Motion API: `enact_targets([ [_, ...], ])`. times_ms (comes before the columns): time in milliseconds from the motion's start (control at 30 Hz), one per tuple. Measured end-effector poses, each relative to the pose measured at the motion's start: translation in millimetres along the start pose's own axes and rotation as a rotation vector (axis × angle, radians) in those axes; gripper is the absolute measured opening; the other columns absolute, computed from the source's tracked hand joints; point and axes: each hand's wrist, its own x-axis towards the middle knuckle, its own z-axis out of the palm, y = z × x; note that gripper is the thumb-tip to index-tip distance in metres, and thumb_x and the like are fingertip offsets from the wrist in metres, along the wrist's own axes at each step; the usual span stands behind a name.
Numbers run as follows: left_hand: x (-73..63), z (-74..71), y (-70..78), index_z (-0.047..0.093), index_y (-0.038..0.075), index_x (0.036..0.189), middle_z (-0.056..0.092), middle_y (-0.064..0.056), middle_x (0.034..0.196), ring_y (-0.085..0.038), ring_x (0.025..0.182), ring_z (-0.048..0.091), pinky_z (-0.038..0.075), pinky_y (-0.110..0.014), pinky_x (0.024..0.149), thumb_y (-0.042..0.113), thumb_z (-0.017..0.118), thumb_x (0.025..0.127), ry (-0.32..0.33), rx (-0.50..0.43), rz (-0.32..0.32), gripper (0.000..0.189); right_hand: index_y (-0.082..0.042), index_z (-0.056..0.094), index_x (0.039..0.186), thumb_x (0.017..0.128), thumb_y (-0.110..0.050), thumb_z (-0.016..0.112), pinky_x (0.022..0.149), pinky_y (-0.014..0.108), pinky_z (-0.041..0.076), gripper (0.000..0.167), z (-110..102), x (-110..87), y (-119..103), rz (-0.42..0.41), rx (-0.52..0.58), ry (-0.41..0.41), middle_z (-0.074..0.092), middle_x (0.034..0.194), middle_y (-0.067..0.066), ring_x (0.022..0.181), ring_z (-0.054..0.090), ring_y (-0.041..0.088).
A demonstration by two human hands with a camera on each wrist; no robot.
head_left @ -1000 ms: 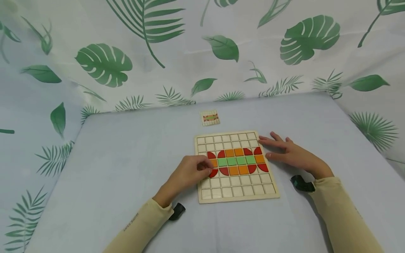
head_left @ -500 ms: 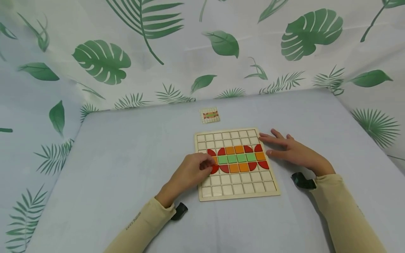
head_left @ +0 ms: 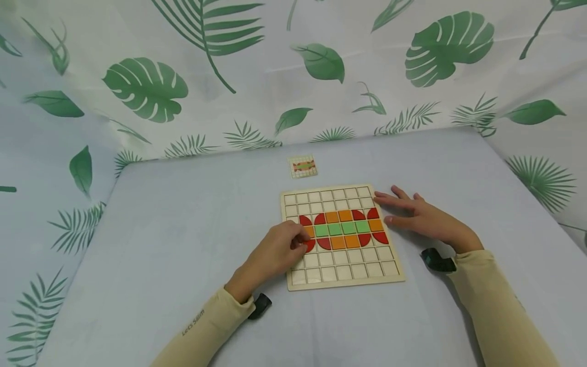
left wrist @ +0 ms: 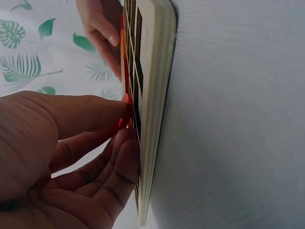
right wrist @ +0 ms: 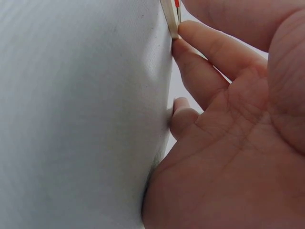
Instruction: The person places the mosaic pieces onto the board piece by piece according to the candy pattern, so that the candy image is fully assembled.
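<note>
A square wooden grid board [head_left: 344, 274] lies on the table, with a band of red, orange and green tiles across its middle rows. At the band's left end my left hand [head_left: 275, 248] pinches a red rounded tile [left wrist: 126, 113] between thumb and fingers, right at the board's surface. Part of that tile is hidden by the fingertips. My right hand [head_left: 422, 221] rests by the board's right edge with its fingers spread and fairly straight, and the fingertips touch the rim. Green square tiles [head_left: 336, 229] fill the centre row, between orange squares [head_left: 345, 242] and red quarter-circles [head_left: 380, 238].
Behind the board lies a small pattern card [head_left: 302, 166] showing a similar red, orange and green band on a grid. A white cloth covers the table [head_left: 192, 219]. A leaf-printed backdrop [head_left: 257, 61] hangs behind and at both sides.
The head view has tilted slightly. My left hand stays at the band's left end with only a tiny shift of its fingers, and my right hand keeps its place at the board's edge.
</note>
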Motion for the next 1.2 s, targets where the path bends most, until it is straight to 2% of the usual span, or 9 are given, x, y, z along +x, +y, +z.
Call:
enact_targets([
  [367,0.7,0.3,2.9,0.074,-0.002,0.106,0.068,-0.008,0.101,-0.019,0.087,0.061,0.053,-0.03,0.078,-0.002,0.073,0.096,-0.007,0.042,-0.004,0.01,-0.014,0.046,0.164,0.104,-0.035,0.071,0.122,0.069,-0.013,0.069,-4,-1.0,0,-0.019,-0.02,0.002,0.023,0.175,0.016,0.162,-0.005,0.045],
  [500,0.8,-1.6,2.0,0.074,-0.001,0.108,0.068,-0.007,0.102,-0.019,0.088,0.062,0.054,-0.03,0.079,-0.001,0.073,0.098,-0.023,0.047,-0.011,0.01,-0.015,0.045,0.164,0.104,-0.038,0.071,0.12,0.072,-0.011,0.07,-4,0.4,0,-0.006,-0.021,-0.001,0.02,0.176,0.017,0.161,-0.008,0.046],
  [767,6.7,-7.9,-1.1,0.07,0.004,0.1,0.063,-0.002,0.092,-0.017,0.083,0.056,0.05,-0.028,0.073,0.0,0.072,0.096,-0.045,-0.023,-0.057,0.006,-0.017,0.045,0.165,0.104,-0.036,0.07,0.12,0.075,-0.008,0.069,-5,3.6,3,0.006,-0.012,0.002,0.015,0.177,0.018,0.161,-0.009,0.046],
  [933,10.0,-5.2,-1.5,0.068,0.007,0.098,0.059,-0.001,0.09,-0.018,0.083,0.054,0.047,-0.029,0.072,0.006,0.074,0.098,-0.086,-0.01,-0.062,0.007,-0.017,0.044,0.165,0.103,-0.037,0.071,0.117,0.079,-0.005,0.07,-3,2.2,5,0.028,0.0,0.0,0.009,0.177,0.022,0.159,-0.013,0.051],
  [1200,9.8,-2.9,-0.9,0.065,0.01,0.087,0.058,-0.002,0.089,-0.018,0.083,0.053,0.046,-0.029,0.071,0.006,0.075,0.097,-0.066,0.049,-0.073,0.015,-0.018,0.044,0.165,0.104,-0.036,0.071,0.118,0.078,-0.005,0.069,-1,5.9,5,0.025,0.0,0.001,0.008,0.177,0.022,0.16,-0.01,0.049],
])
